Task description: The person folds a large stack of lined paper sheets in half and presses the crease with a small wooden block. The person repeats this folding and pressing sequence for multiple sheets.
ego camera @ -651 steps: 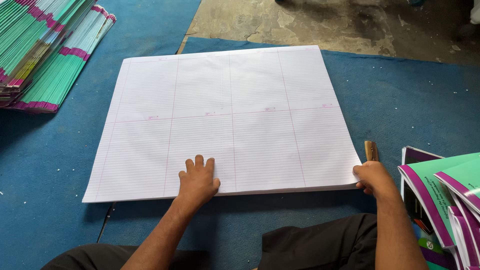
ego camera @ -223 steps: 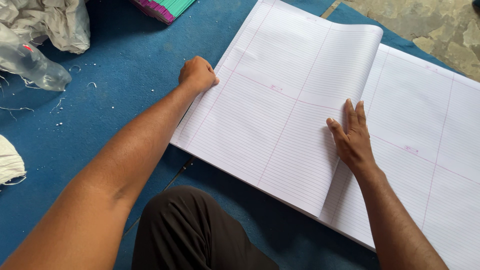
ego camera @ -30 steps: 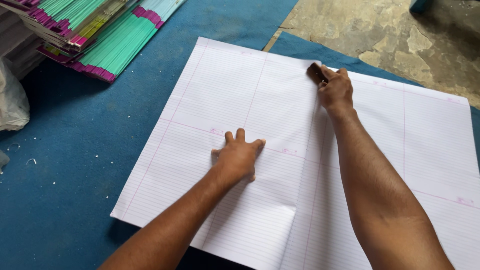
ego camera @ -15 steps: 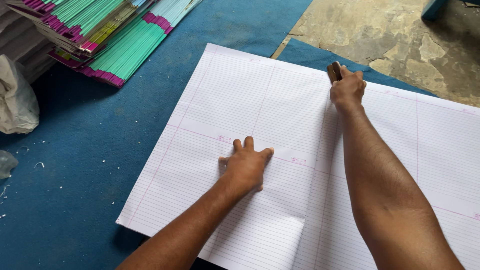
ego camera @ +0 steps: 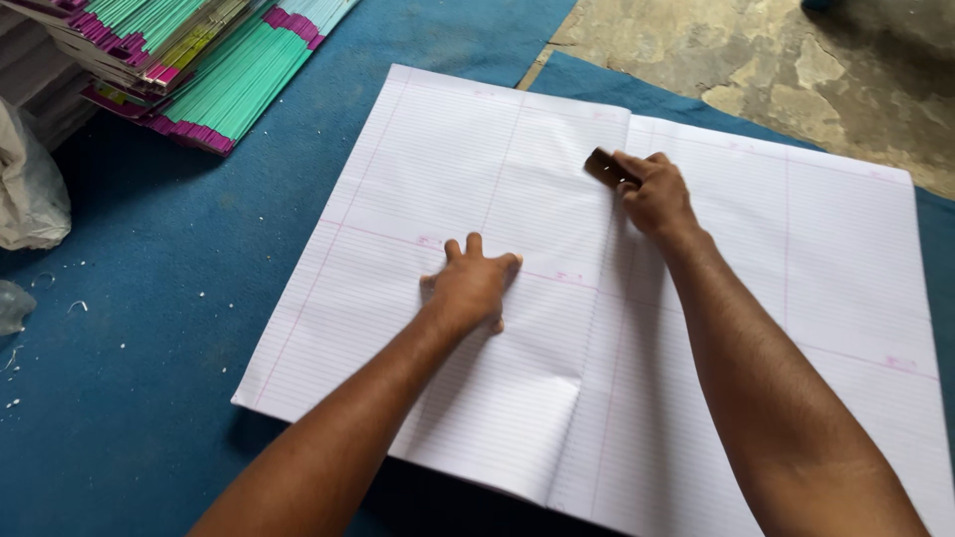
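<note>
Hands creasing a large folded sheet of white ruled paper [ego camera: 477, 229] lying on blue floor matting [ego camera: 149, 328].
Left hand [ego camera: 471, 288] is pressing flat, fingers spread, at centre; right hand [ego camera: 652, 191] is clenching a small dark wooden block [ego camera: 603, 167] along the fold at 12 o'clock. Paper looks light, floppy, easily torn: best pinned flat by its middle.

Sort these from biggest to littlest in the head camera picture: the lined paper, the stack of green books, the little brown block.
1. White lined paper sheets, folded over, by far the largest.
2. Stack of green and pink-edged books, partly cut off, so its full size is unsure.
3. Small dark brown block in the right hand.
</note>
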